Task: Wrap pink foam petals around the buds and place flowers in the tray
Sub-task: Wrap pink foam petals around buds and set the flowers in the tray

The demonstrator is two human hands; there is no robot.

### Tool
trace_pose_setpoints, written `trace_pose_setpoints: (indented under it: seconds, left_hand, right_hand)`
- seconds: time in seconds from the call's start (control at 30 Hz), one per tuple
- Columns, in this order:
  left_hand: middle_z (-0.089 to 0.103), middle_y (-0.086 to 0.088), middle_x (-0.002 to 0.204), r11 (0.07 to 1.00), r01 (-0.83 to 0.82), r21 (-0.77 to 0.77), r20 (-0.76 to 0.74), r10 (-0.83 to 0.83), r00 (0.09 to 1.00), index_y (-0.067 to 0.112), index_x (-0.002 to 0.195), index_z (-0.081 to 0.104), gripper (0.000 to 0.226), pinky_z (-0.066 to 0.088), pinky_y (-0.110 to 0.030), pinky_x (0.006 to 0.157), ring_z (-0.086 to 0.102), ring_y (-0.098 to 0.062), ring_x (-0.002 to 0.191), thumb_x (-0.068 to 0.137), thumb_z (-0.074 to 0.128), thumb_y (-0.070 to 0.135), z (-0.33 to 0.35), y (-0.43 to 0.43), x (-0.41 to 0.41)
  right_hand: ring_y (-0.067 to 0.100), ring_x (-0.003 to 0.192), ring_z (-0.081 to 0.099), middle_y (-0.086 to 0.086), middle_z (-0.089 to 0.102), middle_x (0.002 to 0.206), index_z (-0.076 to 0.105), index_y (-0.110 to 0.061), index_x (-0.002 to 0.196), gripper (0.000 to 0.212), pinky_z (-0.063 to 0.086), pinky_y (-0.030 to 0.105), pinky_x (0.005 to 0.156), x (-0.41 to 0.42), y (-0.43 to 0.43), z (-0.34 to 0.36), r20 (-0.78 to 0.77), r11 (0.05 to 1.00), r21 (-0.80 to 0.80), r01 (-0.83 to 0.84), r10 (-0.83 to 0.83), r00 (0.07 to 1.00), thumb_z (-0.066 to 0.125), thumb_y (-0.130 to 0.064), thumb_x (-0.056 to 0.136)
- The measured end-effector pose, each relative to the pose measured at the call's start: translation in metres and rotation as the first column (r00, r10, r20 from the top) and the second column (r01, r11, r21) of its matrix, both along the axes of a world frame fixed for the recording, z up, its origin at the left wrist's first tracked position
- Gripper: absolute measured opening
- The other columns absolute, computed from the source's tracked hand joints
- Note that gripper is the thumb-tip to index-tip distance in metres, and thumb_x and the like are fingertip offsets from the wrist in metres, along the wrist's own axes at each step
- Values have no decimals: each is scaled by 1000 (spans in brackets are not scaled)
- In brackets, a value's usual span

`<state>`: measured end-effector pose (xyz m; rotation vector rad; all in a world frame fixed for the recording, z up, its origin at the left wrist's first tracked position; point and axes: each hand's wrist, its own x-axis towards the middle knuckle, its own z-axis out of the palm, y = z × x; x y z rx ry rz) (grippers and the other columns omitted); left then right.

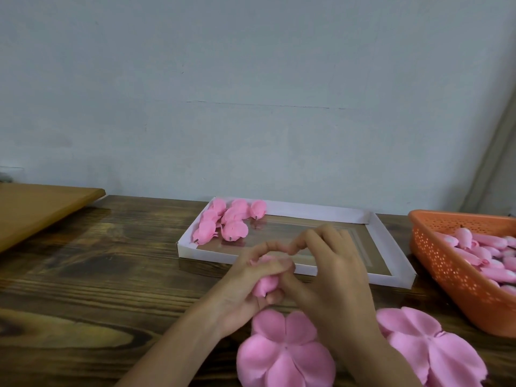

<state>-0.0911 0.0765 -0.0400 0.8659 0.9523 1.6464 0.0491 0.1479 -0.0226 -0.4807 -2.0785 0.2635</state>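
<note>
left hand [240,297] and right hand [337,277] clamped together on a half-wrapped flower [264,286]; a slack grip may let it spring open short of the tray [307,211]

A dark, strongly grained wooden worktop [97,275] is stretching across the lower half of the view, its glossy surface catching pale reflections. At the far left a plain tan board [36,208] is lying flat, raised a little above the worktop, with its rounded corner overhanging it. At the right edge an orange plastic basket [446,277] with small perforations in its walls is sitting on the worktop, partly cut off by the frame. Behind everything a pale blue-grey wall [251,65] is rising, with a faint horizontal hairline [265,105] running across it. A beige strip [497,152] is slanting up the wall's right side.
</note>
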Motion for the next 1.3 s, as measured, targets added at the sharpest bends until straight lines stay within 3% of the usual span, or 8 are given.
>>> trace_pose_setpoints:
  seconds: [0.1, 0.23, 0.4, 0.5, 0.6, 0.83, 1.07, 1.3]
  left_hand:
    - [69, -12, 86, 998, -31, 55, -14, 32, 999, 11, 117, 65, 50, 42, -21, 48, 61, -15, 66, 70, 85, 9, -2, 1, -2]
    - [70, -14, 84, 978, -145, 152, -131, 165, 978, 17, 107, 68, 45, 44, -25, 48, 58, -20, 63, 69, 87, 5, -7, 5, -7]
    - [70, -13, 83, 934, -287, 212, -482, 356, 800, 16, 112, 60, 49, 53, -34, 60, 63, -19, 71, 73, 90, 16, -12, 5, -11]
    - [74, -21, 96, 925, -222, 308, -478, 352, 805, 2, 114, 55, 50, 59, -40, 74, 70, -22, 87, 74, 84, -8, -12, 9, -7]
    - [74, -10, 94, 931, -149, 333, -403, 283, 870, 1, 112, 54, 50, 59, -28, 69, 69, -16, 86, 74, 76, -23, -10, 8, -1]
    - [59, -42, 87, 920, -225, 321, -459, 359, 813, 24, 101, 65, 43, 53, -24, 62, 60, -22, 75, 71, 74, -6, -2, 3, 7]
    - [61, -32, 79, 925, -188, 331, -442, 328, 835, 23, 103, 68, 47, 57, -27, 66, 58, -28, 75, 77, 73, -16, -8, 7, 2]
    - [58, 9, 59, 928, -195, 316, -504, 339, 794, 22, 101, 63, 28, 44, -14, 57, 53, 0, 58, 84, 78, 5, -9, 7, 1]
  right_hand:
    - [12, 96, 59, -19, 65, 96, 67, -29, 94, 24, 41, 17, 77, 4, 8, 4, -28, 959, -216, -185, 183, 983, 82, -22, 76]
    - [13, 103, 63, -18, 72, 104, 72, -32, 98, 26, 52, 29, 79, 7, 15, 12, -119, 816, -442, -372, 358, 926, 71, -17, 77]
    - [14, 112, 60, -18, 61, 113, 73, -38, 114, 29, 49, 25, 84, 10, 13, 10, 66, 931, -167, -324, 338, 939, 62, -22, 92]
    - [9, 114, 56, -18, 53, 121, 72, -41, 119, 26, 50, 28, 88, 7, 10, 5, 166, 963, -62, -263, 269, 949, 62, -42, 96]
    - [2, 112, 48, -18, 45, 124, 69, -44, 123, 33, 49, 25, 86, 6, 8, 1, 211, 971, 18, -236, 227, 951, 63, -50, 91]
    - [4, 107, 46, -16, 42, 123, 71, -42, 119, 31, 49, 25, 81, 7, 7, 0, 197, 973, 86, -216, 196, 961, 67, -50, 89]
    - [8, 103, 48, -13, 46, 121, 70, -40, 108, 21, 41, 21, 83, 10, 11, 2, 146, 970, 112, -215, 198, 969, 72, -47, 89]
    - [8, 104, 49, -11, 47, 120, 74, -34, 100, 22, 44, 23, 79, 11, 10, 2, 146, 955, 118, -273, 255, 956, 65, -52, 93]
